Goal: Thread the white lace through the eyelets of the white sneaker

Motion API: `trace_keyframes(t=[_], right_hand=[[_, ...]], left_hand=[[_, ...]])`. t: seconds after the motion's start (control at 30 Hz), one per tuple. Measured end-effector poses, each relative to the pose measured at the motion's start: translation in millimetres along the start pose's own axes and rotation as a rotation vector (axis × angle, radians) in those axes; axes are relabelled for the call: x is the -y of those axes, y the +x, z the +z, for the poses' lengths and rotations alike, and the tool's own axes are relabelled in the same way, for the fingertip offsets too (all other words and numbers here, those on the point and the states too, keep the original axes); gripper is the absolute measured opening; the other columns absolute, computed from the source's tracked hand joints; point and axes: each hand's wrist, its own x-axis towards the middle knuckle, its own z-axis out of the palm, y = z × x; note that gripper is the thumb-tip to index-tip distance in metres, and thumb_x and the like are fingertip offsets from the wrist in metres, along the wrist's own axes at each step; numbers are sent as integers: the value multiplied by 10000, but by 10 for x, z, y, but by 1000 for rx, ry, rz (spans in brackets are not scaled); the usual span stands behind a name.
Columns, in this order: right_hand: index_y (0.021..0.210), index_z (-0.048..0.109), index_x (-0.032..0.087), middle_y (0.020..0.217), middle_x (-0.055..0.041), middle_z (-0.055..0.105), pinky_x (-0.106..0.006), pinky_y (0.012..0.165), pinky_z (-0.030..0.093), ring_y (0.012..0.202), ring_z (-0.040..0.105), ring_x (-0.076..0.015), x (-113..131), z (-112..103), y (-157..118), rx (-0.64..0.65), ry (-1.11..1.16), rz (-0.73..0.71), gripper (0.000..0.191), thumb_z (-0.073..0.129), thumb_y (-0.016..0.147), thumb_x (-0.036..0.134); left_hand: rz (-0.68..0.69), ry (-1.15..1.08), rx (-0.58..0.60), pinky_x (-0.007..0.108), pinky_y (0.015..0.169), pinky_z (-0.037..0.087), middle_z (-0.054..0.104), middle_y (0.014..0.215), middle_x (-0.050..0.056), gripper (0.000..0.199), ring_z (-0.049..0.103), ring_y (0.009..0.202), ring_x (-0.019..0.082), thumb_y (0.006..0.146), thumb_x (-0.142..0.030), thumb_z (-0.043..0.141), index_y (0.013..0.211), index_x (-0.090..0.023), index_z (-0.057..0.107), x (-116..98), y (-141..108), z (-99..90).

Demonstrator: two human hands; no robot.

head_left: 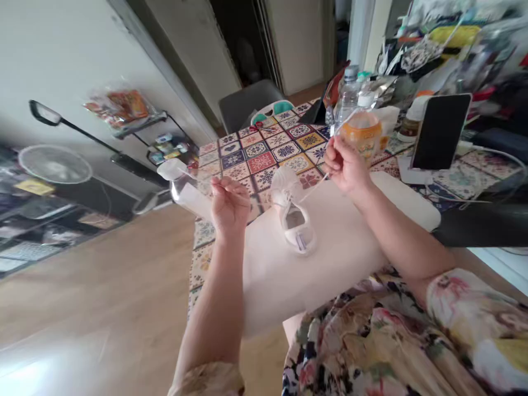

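White lace-up shoe (284,213), toe away, on a smooth pale mat (342,234): my left fingers (217,186) and right fingers (331,159) each pinch a thin white lace (315,188), best drawn evenly outward

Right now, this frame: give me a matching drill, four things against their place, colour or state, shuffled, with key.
Things:
1. shoe
2. phone
3. right hand
4. tablecloth

Place, colour or state:
A. pinching a shoelace
B. patterned in many-coloured squares
C. white, resting on the white mat
D. propped up, screen dark

Pairs: 1-C, 2-D, 3-A, 4-B
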Motion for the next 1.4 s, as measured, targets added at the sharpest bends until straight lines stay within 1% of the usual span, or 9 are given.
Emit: trace_keyframes(t=[0.1,0.17,0.3,0.47,0.7,0.83,1.03,1.27,1.4], right_hand=[[718,526,210,504,93,412,-205,386,208,394,264,-49,-157,84,-94,14,-137,-2,382,729,731,533],[750,575,202,536,70,477,-206,428,284,437,368,-63,-235,150,-190,32,-279,-72,317,710,773,488],[777,658,181,683,0,637,-231,572,392,604,530,-103,-286,271,-394,280,-631,-249,199,653,843,369],[854,674,165,731,-16,653,-223,555,370,606,513,-102,-248,303,-469,478,-710,-280,189,587,883,331],[699,585,169,627,8,548,-248,580,379,603,484,-112,-276,263,-411,339,-594,-148,316,562,890,420],[756,567,178,673,18,557,-240,587,382,619,491,-106,-265,269,-368,280,-501,-104,257,658,822,408],[788,613,159,726,5,540,-243,568,345,637,463,-108,-225,275,-391,451,-600,-110,187,603,854,334],[860,566,178,721,28,535,-225,529,322,559,410,-81,-275,260,-390,409,-570,-43,184,610,863,356],[885,619,169,797,-3,582,-229,538,333,612,445,-97,-256,249,-382,491,-644,-88,114,582,842,269]], left_hand=[[-176,281,123,103,439,422,609,575,-61,283,515,463,16,506,-286,921,624,-203,678,151,-112,20],[-287,442,208,147,443,439,624,561,-36,300,554,468,56,513,-293,914,719,-187,722,253,-186,53],[-378,561,192,182,514,486,653,579,-30,419,590,506,77,541,-290,891,922,-181,753,398,-280,130],[-261,686,99,195,481,478,674,599,-6,320,579,488,81,533,-339,884,743,-155,728,434,-302,156],[-200,817,169,177,429,421,647,574,-18,215,535,449,63,607,-282,850,704,-158,704,445,-358,148],[-193,812,191,209,507,487,696,674,13,230,609,545,96,621,-309,842,761,-165,728,443,-356,141],[0,877,162,249,600,540,730,798,45,243,653,645,124,636,-337,831,807,-180,760,444,-337,139],[73,992,248,301,751,575,722,789,41,147,688,758,156,712,-298,776,793,-182,736,445,-367,103],[146,1024,262,286,732,569,703,775,28,131,675,746,143,723,-293,768,767,-184,712,432,-355,104]])
